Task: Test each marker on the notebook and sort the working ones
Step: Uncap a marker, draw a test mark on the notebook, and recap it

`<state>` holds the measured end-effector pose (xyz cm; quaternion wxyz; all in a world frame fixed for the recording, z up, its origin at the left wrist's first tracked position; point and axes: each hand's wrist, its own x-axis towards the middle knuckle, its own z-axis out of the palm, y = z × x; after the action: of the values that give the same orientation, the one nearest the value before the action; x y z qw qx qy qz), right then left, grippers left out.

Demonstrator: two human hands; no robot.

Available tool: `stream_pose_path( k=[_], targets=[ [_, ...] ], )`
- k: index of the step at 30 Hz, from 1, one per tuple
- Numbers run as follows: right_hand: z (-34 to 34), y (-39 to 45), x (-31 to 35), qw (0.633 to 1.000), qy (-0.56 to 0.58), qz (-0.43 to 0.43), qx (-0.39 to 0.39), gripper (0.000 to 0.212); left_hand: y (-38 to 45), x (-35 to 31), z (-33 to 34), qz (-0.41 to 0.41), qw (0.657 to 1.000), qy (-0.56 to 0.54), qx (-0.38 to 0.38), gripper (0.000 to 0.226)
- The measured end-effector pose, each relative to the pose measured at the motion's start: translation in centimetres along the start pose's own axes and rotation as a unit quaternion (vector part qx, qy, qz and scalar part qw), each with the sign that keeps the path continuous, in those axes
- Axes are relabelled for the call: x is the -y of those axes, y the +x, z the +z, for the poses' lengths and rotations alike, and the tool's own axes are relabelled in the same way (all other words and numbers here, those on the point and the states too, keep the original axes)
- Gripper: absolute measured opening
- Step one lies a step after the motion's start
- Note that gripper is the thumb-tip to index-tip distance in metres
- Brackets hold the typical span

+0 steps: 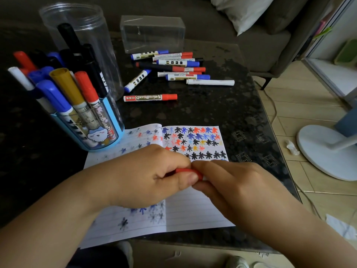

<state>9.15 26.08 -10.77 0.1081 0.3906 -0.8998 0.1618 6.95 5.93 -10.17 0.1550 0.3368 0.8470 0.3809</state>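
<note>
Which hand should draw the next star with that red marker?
Probably the right hand: it lies over the open lined notebook's star-filled right page, while the left hand pinches the red marker at its cap end.

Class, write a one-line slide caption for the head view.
Both hands grip a red marker above a notebook of test marks.

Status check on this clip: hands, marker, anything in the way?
Left hand and right hand both grip red marker over notebook. Tip hidden. Nothing in the way.
</note>
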Motion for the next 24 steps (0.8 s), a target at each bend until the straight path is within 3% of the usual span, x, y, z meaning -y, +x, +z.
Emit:
stream_pose_path(
  k=[4, 8, 11, 15, 18, 20, 24],
  targets=[
    [-0.7, -0.4, 0.0, 1.000, 0.017, -0.017, 0.005, 0.033, 0.0, -0.3, 0.5, 0.023, 0.999, -0.037, -0.012, 0.030],
    [-1.6, -0.4, -0.5, 0.994, 0.087, 0.007, 0.061, 0.034, 0.3, -0.4, 0.8, 0.026, 0.998, -0.060, -0.009, 0.037],
    [-2.1, -0.1, -1.3, 0.965, 0.211, 0.076, 0.133, 0.025, 0.6, -0.1, 1.1, 0.003, 0.999, -0.044, -0.009, 0.041],
    [-2.4, 0.5, -1.7, 0.923, 0.213, 0.197, 0.252, 0.022, 1.3, -0.9, 1.8, -0.038, 0.995, 0.089, 0.021, 0.040],
    [-4.1, 1.3, -1.2, 0.884, 0.267, 0.244, 0.298, 0.022, 1.8, -3.0, 1.3, -0.058, 0.992, 0.111, 0.026, 0.038],
    [-5.0, 1.8, -0.8, 0.889, 0.260, 0.232, 0.298, 0.020, 2.1, -3.7, 0.4, -0.097, 0.985, 0.125, 0.065, 0.032],
    [-4.8, 2.5, 0.6, 0.948, 0.128, 0.154, 0.247, 0.019, 2.3, -3.2, -1.0, -0.152, 0.978, 0.121, 0.079, 0.039]
  ],
)
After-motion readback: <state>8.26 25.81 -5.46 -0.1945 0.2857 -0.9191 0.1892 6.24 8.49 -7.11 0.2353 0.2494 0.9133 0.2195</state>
